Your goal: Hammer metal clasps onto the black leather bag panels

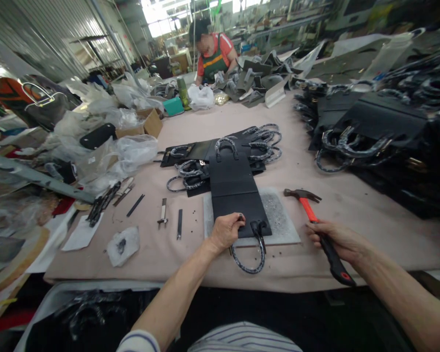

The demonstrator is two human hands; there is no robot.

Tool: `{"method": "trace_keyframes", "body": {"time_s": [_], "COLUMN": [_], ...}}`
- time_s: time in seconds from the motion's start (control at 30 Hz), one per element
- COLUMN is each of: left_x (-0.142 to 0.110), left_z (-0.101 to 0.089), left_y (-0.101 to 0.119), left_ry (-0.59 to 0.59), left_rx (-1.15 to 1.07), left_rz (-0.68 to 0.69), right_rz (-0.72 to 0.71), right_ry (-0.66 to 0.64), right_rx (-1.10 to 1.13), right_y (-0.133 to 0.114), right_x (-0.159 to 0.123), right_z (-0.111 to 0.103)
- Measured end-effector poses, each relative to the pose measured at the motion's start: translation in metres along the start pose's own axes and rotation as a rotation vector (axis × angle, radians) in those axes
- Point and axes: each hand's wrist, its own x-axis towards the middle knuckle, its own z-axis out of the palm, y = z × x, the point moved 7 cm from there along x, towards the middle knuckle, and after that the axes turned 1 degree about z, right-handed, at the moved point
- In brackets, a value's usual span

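A black bag panel (234, 188) with a plastic-wrapped handle at each end lies across a pale slab (278, 215). My left hand (225, 231) rests at the panel's near end, left of the near handle (250, 269). Its thumb and fingertips are pinched together over the panel; whatever is between them is too small to make out. My right hand (339, 238) is wrapped round the black grip of a claw hammer (308, 208), just right of the slab. The hammer's head points away from me, apart from the panel.
More black bag panels (198, 151) lie behind the slab, and a large pile (385, 117) is at right. Left of the slab are a caliper-like metal tool (163, 212), a dark strip (179, 223) and a plastic bag (122, 246). A co-worker (216, 56) leans over the far side.
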Motion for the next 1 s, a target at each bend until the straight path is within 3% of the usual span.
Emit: {"method": "trace_keyframes", "body": {"time_s": [0.07, 0.13, 0.2, 0.27, 0.37, 0.5, 0.67, 0.83, 0.97, 1.0], "left_x": [-0.001, -0.002, -0.002, -0.002, -0.002, -0.003, -0.003, -0.003, -0.002, -0.001], "left_z": [0.000, 0.001, 0.002, 0.002, 0.002, 0.003, 0.006, 0.004, 0.005, 0.006], "left_y": [0.000, 0.000, -0.001, -0.002, -0.004, -0.004, -0.006, -0.005, -0.007, -0.009], "left_ry": [0.002, 0.003, -0.003, -0.008, -0.005, -0.005, -0.018, 0.003, -0.026, -0.030], "left_rx": [-0.004, -0.009, -0.008, 0.003, 0.005, -0.007, 0.016, 0.056, 0.027, 0.022], "left_rz": [0.009, 0.015, 0.017, 0.009, -0.006, 0.002, 0.013, 0.029, 0.018, 0.008], "right_rz": [0.159, 0.205, 0.032, -0.263, -0.591, -0.675, -0.765, -0.749, -0.740, -0.727], "right_ry": [-0.078, -0.032, 0.075, 0.165, 0.169, 0.065, 0.335, 0.048, 0.281, 0.285], "right_rx": [0.202, 0.258, 0.089, -0.203, -0.615, -0.872, -0.669, -0.867, -0.709, -0.698], "right_y": [-0.015, -0.037, -0.070, -0.106, -0.135, -0.146, -0.171, -0.153, -0.155, -0.150], "right_x": [-0.013, -0.031, -0.050, -0.068, -0.090, -0.099, -0.119, -0.112, -0.114, -0.114], "right_z": [0.018, 0.028, 0.030, 0.029, 0.038, 0.045, 0.032, 0.055, 0.036, 0.033]}}
